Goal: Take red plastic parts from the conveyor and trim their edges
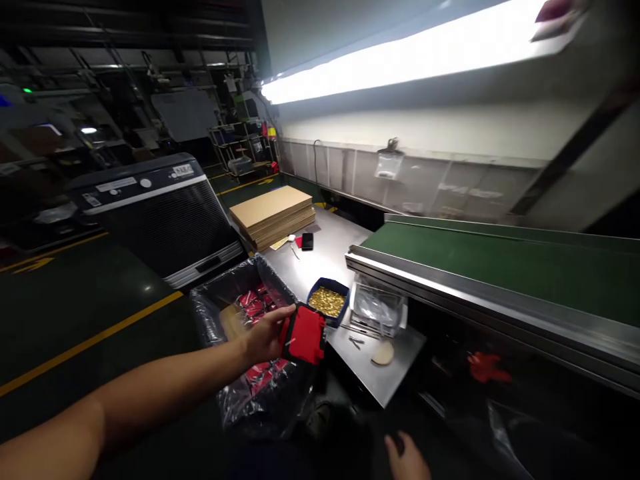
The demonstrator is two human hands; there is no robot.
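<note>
My left hand (pixel 267 333) reaches forward and grips a red and black plastic part (pixel 303 335), holding it above the edge of a bin lined with a black bag (pixel 220 293). Several similar red parts (pixel 255 303) lie inside that bin. My right hand (pixel 407 460) sits low at the bottom of the view in the dark, only partly seen, with nothing visible in it. A blue tray of small brass pieces (pixel 327 301) stands just beyond the red part on the steel table (pixel 330 250).
A clear plastic container (pixel 377 308) and a round beige disc (pixel 383 353) sit on the table. A stack of cardboard sheets (pixel 274 213) and a black phone (pixel 307 241) lie farther back. A green conveyor belt (pixel 500 263) runs at the right. A large dark machine (pixel 160 213) stands at left.
</note>
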